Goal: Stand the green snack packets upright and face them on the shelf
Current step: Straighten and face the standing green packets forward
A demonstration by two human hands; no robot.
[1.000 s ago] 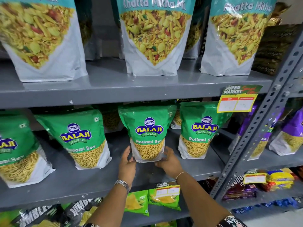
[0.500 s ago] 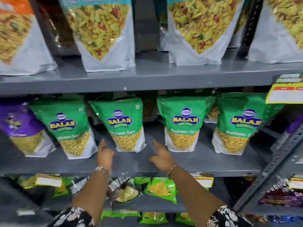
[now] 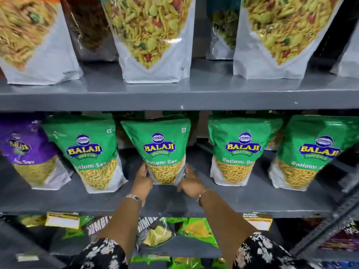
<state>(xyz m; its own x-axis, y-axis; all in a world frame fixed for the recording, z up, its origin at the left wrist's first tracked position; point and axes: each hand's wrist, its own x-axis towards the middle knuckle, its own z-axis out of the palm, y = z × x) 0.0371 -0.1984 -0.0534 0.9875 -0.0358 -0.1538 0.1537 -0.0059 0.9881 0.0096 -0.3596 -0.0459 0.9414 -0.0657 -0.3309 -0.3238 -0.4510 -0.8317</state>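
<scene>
Several green Balaji Ratlami Sev packets stand in a row on the grey middle shelf (image 3: 233,202). The middle packet (image 3: 161,148) stands upright with its label to the front, and both my hands clasp its lower corners. My left hand (image 3: 142,180) presses its bottom left edge and my right hand (image 3: 191,182) its bottom right edge. Another green packet (image 3: 91,152) stands to its left, leaning a little. Two more green packets (image 3: 240,150) (image 3: 312,154) stand upright to the right, labels forward. More packets sit half hidden behind the front row.
A purple Balaji packet (image 3: 25,152) stands at the far left of the same shelf. Large white snack-mix pouches (image 3: 155,45) fill the shelf above. Chip bags (image 3: 155,233) and price tags (image 3: 62,219) lie on the shelf below. A slotted upright post (image 3: 334,220) rises at right.
The view has shifted left along the shelf. Both hands, open and apart half a second ago, have reached forward and closed on the bottom corners of the middle green packet.
</scene>
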